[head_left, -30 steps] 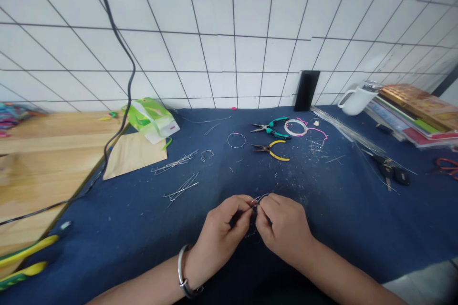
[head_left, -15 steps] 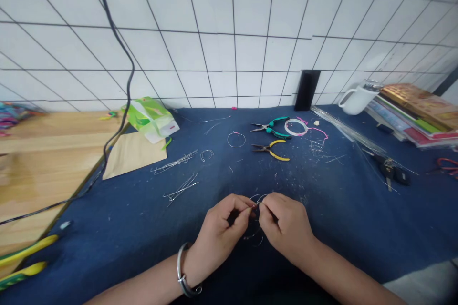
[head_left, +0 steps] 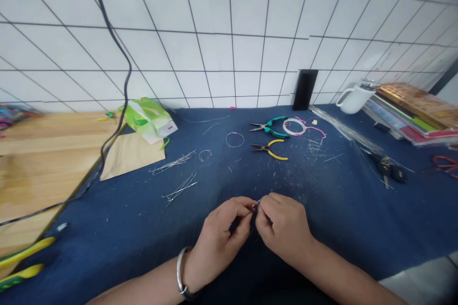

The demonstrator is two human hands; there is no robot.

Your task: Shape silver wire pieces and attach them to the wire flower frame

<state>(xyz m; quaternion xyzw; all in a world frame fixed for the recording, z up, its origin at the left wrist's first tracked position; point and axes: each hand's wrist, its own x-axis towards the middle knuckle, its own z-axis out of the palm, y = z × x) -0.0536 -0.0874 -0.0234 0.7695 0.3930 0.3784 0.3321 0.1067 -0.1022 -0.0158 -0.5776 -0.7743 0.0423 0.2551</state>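
My left hand [head_left: 222,238] and my right hand [head_left: 286,226] meet at the front of the blue cloth, fingertips almost touching. Both are closed in a pinch on a thin silvery wire [head_left: 255,206], most of it hidden by the fingers. A silver bangle [head_left: 181,274] circles my left wrist. Beyond the hands lie yellow-handled pliers [head_left: 275,149] and green-handled long-nose pliers [head_left: 272,127], both with jaws pointing left. A thin wire ring [head_left: 234,139] rests left of them, and a smaller coil of wire [head_left: 205,155] lies farther left.
Two bundles of wire pieces [head_left: 179,189] lie at left, near a green packet [head_left: 146,116]. A black cable [head_left: 129,74] hangs down at left. At the right are a white mug [head_left: 354,99], stacked books [head_left: 415,114], keys [head_left: 385,169] and long wires [head_left: 339,124].
The wire loops that showed between and below my fingers are now mostly out of sight. My hands have shifted only slightly, still pinching, and the view has moved a little.
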